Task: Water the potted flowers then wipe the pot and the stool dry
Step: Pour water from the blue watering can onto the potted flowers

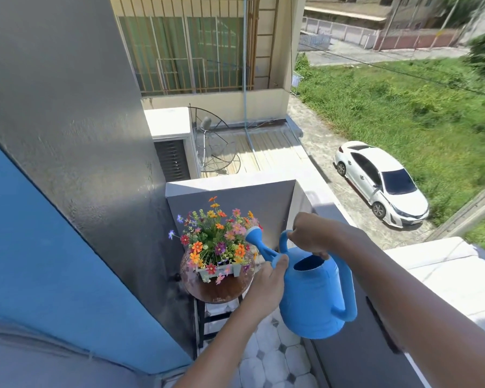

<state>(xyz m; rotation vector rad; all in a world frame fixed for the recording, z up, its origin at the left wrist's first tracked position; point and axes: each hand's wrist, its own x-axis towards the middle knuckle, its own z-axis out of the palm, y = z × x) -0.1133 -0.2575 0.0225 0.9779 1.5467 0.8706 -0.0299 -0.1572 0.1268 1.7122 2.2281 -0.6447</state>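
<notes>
on the round stool (pixel 217 289), mixed flowers (pixel 216 236), blue watering can (pixel 314 292), both hands' fingers clamped on it

A round wooden stool (pixel 216 292) (top wet-looking, mottled) stands on the tiled balcony floor (pixel 275 359), carrying a pale flower pot (pixel 219 271).

Narrow balcony corner, lower centre of frame. Round brown wooden stool (pixel 217 289) boxed in: dark grey wall (pixel 81 135) at left, grey parapet (pixel 235 197) behind and right. Blue plastic watering can (pixel 314 298) blocks right approach. White tiled floor (pixel 272 357) open below.
</notes>
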